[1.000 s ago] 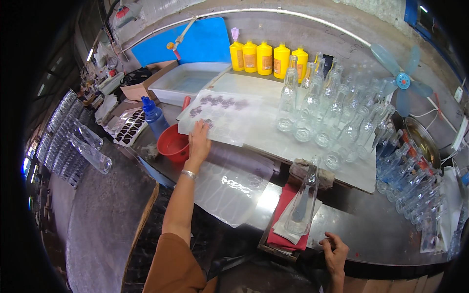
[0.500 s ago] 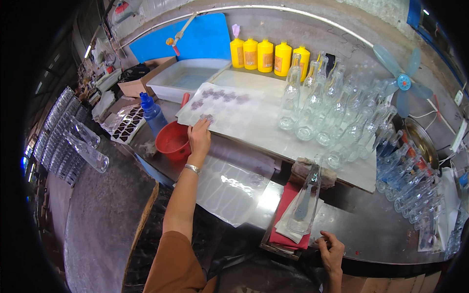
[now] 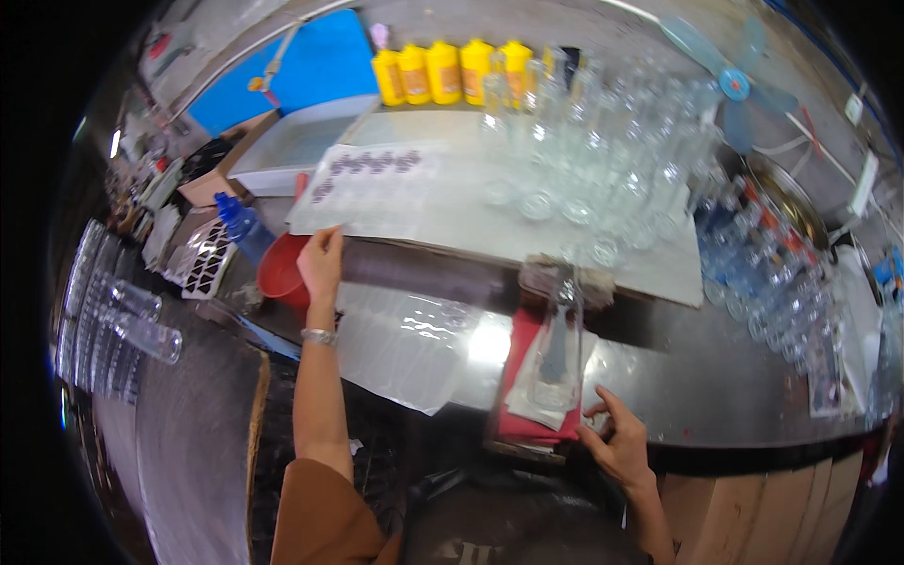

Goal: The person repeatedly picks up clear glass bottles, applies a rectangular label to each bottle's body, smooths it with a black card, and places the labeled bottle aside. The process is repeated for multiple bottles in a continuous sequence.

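Observation:
My left hand (image 3: 321, 268) is closed in a pinch just off the near edge of a white sheet (image 3: 377, 212) bearing dark patterned patches (image 3: 377, 163). Whatever lies between its fingertips is too small to make out. Beneath that hand is a red bucket (image 3: 281, 268). My right hand (image 3: 617, 435) is open, thumb and index finger apart, beside the base of a clear glass bottle (image 3: 562, 353). The bottle lies on a white cloth (image 3: 527, 407) over a red cloth (image 3: 513, 426), its neck against a worn block (image 3: 598, 282).
Many clear glass bottles (image 3: 589, 155) stand on the board at right, with more along the metal table. A translucent sheet (image 3: 395, 348) lies in front. At the back are yellow bottles (image 3: 443, 73), a white tub (image 3: 301, 151) and a fan (image 3: 734, 85); a blue bottle (image 3: 245, 229) stands left.
My left hand has drawn back from the sheet, and the patch formerly under its fingers no longer shows there. My right hand has moved nearer the glass bottle. The whole view has shifted.

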A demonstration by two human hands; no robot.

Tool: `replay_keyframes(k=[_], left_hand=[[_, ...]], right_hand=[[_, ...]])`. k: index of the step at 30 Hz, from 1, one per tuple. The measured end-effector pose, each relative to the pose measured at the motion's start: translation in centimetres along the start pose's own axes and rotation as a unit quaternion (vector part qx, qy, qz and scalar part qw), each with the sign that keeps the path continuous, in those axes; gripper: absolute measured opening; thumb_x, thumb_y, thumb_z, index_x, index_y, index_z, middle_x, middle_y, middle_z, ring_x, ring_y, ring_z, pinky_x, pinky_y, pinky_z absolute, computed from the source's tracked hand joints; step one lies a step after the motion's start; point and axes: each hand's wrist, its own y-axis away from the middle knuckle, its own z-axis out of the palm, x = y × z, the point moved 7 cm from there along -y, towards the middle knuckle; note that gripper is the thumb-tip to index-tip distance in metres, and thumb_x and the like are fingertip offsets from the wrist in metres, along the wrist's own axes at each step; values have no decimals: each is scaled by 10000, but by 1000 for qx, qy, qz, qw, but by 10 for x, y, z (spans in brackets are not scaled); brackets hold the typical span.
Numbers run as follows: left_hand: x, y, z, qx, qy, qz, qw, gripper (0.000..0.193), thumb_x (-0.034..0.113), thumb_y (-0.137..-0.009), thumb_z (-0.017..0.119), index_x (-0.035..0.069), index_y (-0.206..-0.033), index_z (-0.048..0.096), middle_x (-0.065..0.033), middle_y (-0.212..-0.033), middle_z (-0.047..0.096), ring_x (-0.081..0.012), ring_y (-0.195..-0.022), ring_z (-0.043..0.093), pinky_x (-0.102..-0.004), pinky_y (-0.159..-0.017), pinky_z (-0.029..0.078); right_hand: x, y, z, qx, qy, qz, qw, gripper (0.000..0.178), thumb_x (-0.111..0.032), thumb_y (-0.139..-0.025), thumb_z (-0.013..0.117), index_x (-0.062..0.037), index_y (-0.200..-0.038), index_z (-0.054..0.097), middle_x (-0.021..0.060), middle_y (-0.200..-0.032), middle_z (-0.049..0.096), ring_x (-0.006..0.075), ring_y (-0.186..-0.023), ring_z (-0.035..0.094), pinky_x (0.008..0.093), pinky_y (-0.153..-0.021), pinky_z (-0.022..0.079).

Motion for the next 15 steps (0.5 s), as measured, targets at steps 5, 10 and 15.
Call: replay_keyframes(k=[5,10,15], left_hand=[[73,75,45,-168,276,-124,938,207,147,-965,704,-48,-1027,736,-49,-951,741,-97,-877,670,-236,-806,515],[213,143,53,-229,326,-37,917,140,54,-971,660,-11,-1073,732,-102,-1112,744,-144,-1060,669,-289,-959,493],[303,196,40,-219,145,319,911,234,-7,-836,735,80,-1053,732,-111,-1219,720,-263,-1218,654,-466,-1110,425]], right_hand=[[-27,-14,17,12,152,-81,985,703,-237,-814,797,-13,-1414,505,106,-891,655,286,-688,668,392,-618,536],[-27,-19,22,47,193,-105,974,642,-203,-798,770,-24,-1370,539,104,-847,644,281,-658,674,389,-569,528],[-37,-20,24,42,211,-102,971,636,-196,-801,786,-8,-1360,547,102,-903,658,275,-685,666,380,-573,512]])
